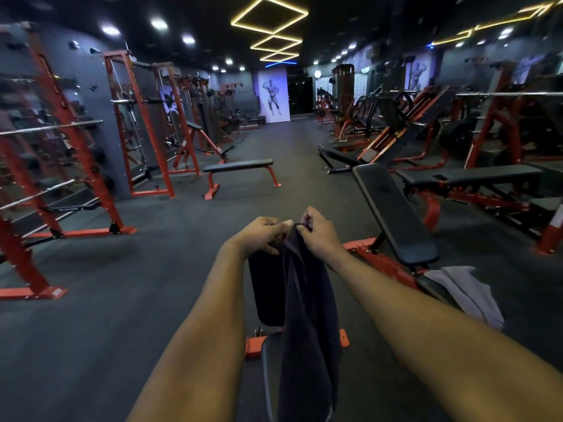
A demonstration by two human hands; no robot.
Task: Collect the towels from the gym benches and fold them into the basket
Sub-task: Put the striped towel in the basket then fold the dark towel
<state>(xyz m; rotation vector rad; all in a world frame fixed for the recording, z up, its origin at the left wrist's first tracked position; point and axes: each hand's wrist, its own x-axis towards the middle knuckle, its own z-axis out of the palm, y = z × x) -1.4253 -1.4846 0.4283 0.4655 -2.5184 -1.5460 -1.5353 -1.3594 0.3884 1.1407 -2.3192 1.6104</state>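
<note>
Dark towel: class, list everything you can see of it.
The dark towel is navy-black, soft-looking cloth, bunched into long vertical folds. Its top edge is pinched by the left hand and the right hand. It hangs straight down in front of a black bench pad and runs off the bottom of the frame. Contact with the bench cannot be told.

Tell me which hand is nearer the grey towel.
Right. The right hand pinches the top of the dark towel, up-left of the grey towel; the left hand holds it too, farther left.
</note>
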